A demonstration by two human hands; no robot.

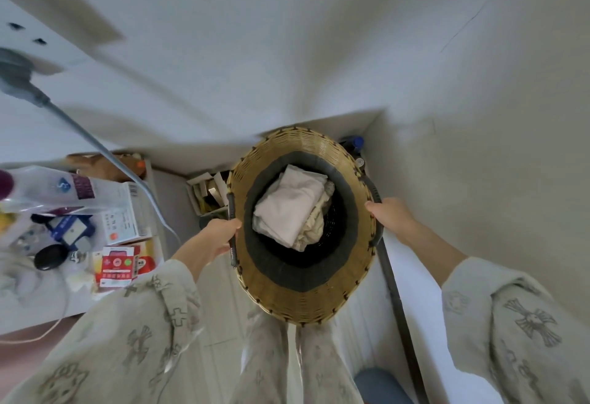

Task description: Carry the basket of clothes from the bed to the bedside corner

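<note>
A round woven wicker basket (297, 304) with a dark inner band hangs in front of my legs, seen from above. Folded pale clothes (289, 205) lie inside it. My left hand (220, 234) is closed around the dark handle on the basket's left rim. My right hand (388, 215) grips the dark handle on the right rim. The basket is close to the corner where two white walls meet, and its underside is hidden, so I cannot tell whether it touches the floor.
A cluttered bedside table (150, 253) stands at the left with boxes (119, 263), a plastic bag and a grey lamp arm (95, 142). A small box of odds and ends (207, 193) sits on the floor beside the basket. A dark pole (399, 301) leans along the right wall.
</note>
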